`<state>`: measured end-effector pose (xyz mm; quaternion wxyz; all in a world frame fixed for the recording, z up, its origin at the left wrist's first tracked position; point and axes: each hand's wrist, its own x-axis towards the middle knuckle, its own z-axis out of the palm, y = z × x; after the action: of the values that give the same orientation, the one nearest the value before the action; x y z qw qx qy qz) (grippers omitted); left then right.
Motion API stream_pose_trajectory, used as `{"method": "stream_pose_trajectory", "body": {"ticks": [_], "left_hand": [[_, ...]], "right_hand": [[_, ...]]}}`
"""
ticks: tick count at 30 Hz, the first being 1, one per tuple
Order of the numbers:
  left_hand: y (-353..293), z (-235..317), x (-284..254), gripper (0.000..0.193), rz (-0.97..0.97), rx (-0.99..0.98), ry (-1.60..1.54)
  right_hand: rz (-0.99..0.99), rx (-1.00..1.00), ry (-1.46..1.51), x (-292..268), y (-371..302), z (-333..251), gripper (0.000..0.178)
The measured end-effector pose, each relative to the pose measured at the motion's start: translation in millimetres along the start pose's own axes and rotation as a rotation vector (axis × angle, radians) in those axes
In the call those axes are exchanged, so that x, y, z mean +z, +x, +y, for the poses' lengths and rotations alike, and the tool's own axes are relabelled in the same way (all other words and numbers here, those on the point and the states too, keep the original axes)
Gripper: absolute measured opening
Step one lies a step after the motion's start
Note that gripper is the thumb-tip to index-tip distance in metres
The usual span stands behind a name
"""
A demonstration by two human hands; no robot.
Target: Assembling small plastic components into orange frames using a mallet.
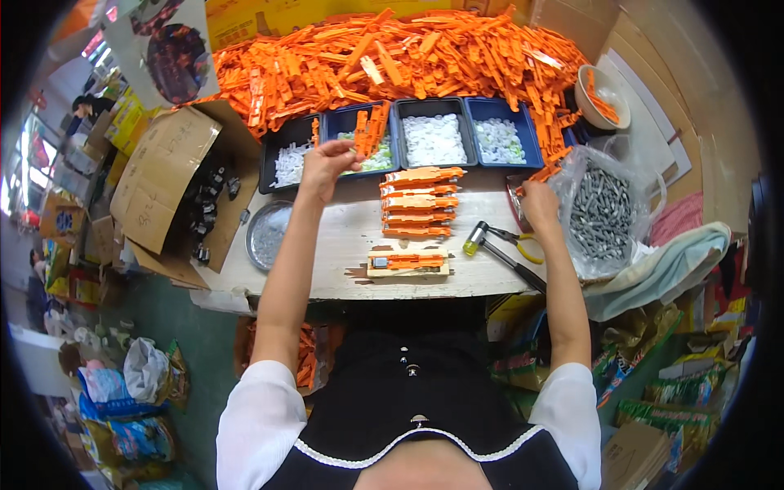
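Nearest, wood block at front of table w/ orange piece lying on it. Hammer & pliers just R of it. Farther back, row of orange pcs mid-table. R hand b/w row & clear bag of grey bits, fingers bent by loose orange pcs; can't tell if gripping. L hand at front of blue bin, fingertips close tog.; can't tell if holding anything. Behind bins, big orange heap.
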<state>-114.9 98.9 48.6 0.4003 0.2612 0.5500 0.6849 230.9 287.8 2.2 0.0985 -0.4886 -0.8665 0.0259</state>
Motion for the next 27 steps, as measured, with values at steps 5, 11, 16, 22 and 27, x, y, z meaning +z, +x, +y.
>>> {"method": "stream_pose_trajectory", "body": {"ticks": [5,11,16,22,27], "left_hand": [[-59.9,-20.9,8.1,0.017,-0.048,0.015,-0.263],[-106.9,-40.5,18.8,0.016,-0.055,-0.063,-0.294],[-129.4,-41.6,33.0,0.016,-0.088,-0.160,-0.292],[-141.7,-53.2,31.1,0.015,-0.083,-0.149,-0.245],[-147.4,-55.9,39.5,0.015,-0.134,-0.150,-0.277]], "right_hand": [[0.154,-0.045,0.222,1.2,-11.8,9.7,0.006],[0.187,-0.001,0.358,1.2,-17.1,12.6,0.005],[0.187,0.019,0.361,15.2,-20.2,23.0,0.006],[0.213,0.057,0.538,17.7,-17.1,19.7,0.011],[0.127,0.185,0.754,4.6,-25.4,20.1,0.010]]}}
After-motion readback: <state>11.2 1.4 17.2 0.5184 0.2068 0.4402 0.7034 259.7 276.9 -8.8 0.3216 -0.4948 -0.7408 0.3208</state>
